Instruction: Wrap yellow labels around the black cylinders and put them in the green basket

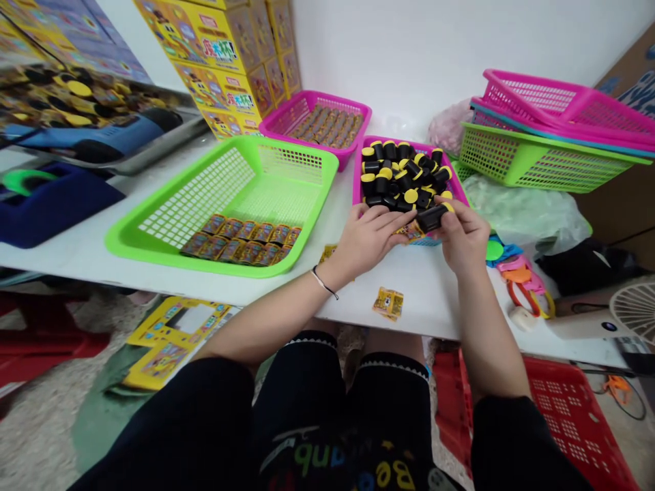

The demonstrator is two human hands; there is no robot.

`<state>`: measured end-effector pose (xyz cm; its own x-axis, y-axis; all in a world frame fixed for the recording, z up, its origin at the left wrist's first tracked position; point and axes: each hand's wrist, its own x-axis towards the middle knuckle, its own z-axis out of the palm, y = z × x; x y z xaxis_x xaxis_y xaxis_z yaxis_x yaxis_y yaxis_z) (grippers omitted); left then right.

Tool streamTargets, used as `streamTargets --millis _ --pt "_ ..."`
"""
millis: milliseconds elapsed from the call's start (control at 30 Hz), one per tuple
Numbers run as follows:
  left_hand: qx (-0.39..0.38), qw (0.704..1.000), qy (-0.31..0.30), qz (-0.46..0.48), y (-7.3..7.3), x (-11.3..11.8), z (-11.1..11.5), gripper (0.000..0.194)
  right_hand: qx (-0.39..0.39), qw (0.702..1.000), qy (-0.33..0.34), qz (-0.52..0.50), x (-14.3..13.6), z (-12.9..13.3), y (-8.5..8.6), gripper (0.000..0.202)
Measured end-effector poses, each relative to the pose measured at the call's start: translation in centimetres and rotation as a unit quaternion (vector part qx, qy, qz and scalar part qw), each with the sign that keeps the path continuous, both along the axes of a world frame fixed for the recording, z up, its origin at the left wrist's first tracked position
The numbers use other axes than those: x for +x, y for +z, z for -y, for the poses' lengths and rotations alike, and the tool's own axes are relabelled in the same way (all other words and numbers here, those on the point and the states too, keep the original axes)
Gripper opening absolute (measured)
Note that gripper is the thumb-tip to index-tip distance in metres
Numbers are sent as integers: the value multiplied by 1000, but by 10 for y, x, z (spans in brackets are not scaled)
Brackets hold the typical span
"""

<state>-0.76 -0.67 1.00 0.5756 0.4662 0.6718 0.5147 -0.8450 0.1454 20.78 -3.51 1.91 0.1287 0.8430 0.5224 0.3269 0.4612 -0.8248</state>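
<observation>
Held in my right hand (464, 235) is a small black cup with a yellow lid (432, 217), lying sideways between thumb and fingers. My left hand (373, 239) reaches in from the left, its fingers and thumb closed around a yellow printed label (411, 230) against the cup's near side. A pink basket (361, 184) just behind both hands is heaped with similar black cups with yellow lids (404, 170). More printed labels (387, 303) lie near the table edge, and another label (327, 253) is partly hidden by my left forearm.
A green basket (205, 177) at left holds rows of labelled cups (245, 240); a second pink basket (314, 99) behind it holds more. Stacked baskets (547, 157), coloured tape rolls (525, 279) and a fan (608, 314) are right. Yellow boxes (225, 61) and a blue tape dispenser (56, 204) are left.
</observation>
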Motion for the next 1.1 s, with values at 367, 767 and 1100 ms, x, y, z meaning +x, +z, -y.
streamTargets --millis 367,767,1100 --pt "16 1000 23 6 0 -1 -1 58 30 1000 -4 2 3 3 3 56" --pt "-146 975 -133 103 -3 5 -2 54 77 994 65 39 0 6 11 41" --pt "-317 874 -229 287 -8 10 2 55 -18 989 143 -11 -10 11 10 45"
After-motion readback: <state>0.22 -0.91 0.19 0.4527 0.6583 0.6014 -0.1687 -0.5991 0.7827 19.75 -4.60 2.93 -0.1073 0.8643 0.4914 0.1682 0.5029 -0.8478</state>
